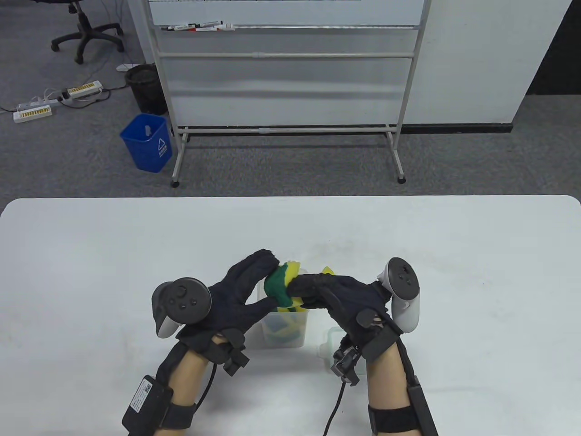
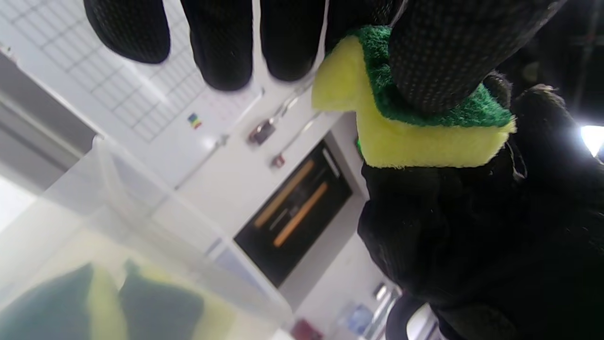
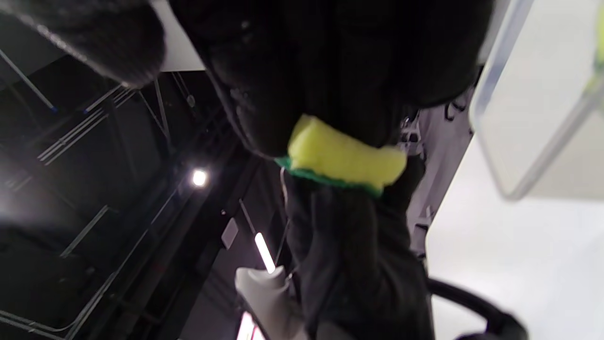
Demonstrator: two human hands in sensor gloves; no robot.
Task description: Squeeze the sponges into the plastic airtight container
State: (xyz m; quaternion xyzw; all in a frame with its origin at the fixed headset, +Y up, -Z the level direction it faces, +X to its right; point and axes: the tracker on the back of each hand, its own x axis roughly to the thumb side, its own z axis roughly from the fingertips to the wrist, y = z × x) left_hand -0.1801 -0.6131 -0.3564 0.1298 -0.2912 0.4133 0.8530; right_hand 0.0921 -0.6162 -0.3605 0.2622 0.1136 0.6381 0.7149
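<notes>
Sponge (image 1: 281, 285): soft yellow foam block with a fuzzy green scouring layer on one face, bent out of its flat shape where the gloves squeeze it. It is held in the air directly above the open mouth of the container (image 1: 285, 329).

Container: clear, thin-walled plastic box, rectangular, standing upright on the white table (image 1: 91, 254). Through its wall more yellow-and-green sponges (image 1: 282, 328) show, packed inside. A further yellow sponge edge (image 1: 327, 271) pokes out just behind the right hand, at the container's far right; how it sits cannot be told.

Lid (image 1: 333, 341): translucent, rounded corners, flat on the table just right of the container, partly under the right wrist.

Left hand (image 1: 236, 295): black knit glove, fingers extended and angled toward the container's far side, fingertips on the sponge's green face, thumb below near the container's left wall. It grips the sponge.

Right hand (image 1: 336, 295): black glove, fingers curled over from the container's right, pinching the same sponge on its right side. In the left wrist view a dotted-knit finger (image 2: 439, 56) presses into the green layer.
</notes>
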